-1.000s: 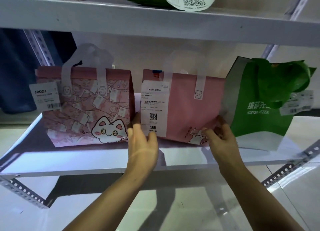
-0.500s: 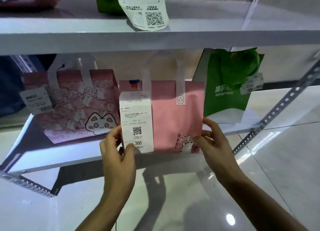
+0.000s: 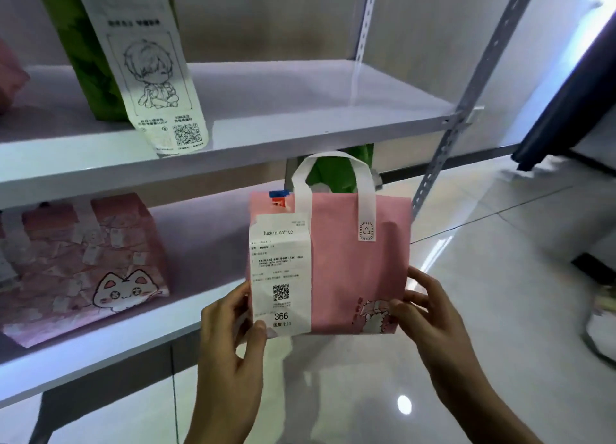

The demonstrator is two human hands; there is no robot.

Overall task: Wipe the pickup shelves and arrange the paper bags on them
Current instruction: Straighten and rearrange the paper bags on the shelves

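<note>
A plain pink bag (image 3: 356, 277) with white handles and a long receipt numbered 366 hangs in the air in front of the shelves. My left hand (image 3: 233, 337) grips its lower left corner and my right hand (image 3: 426, 313) grips its lower right corner. On the lower shelf (image 3: 110, 347), at the left, stands a pink bag with a cat print (image 3: 83, 267). A green bag (image 3: 336, 173) is mostly hidden behind the held bag's handles. On the upper shelf (image 3: 300, 133) stands another green bag (image 3: 86, 50) with a long white receipt hanging over the edge.
Perforated metal uprights (image 3: 473, 94) frame the rack's right side. A glossy tiled floor (image 3: 500, 277) lies below and to the right. A dark object (image 3: 573, 87) stands at the far right. Another pink bag's edge (image 3: 10, 77) shows at the upper left.
Both hands have lifted the plain pink bag off the lower shelf, out and to the right, into the air. My view has turned up and right, showing the upper shelf's top.
</note>
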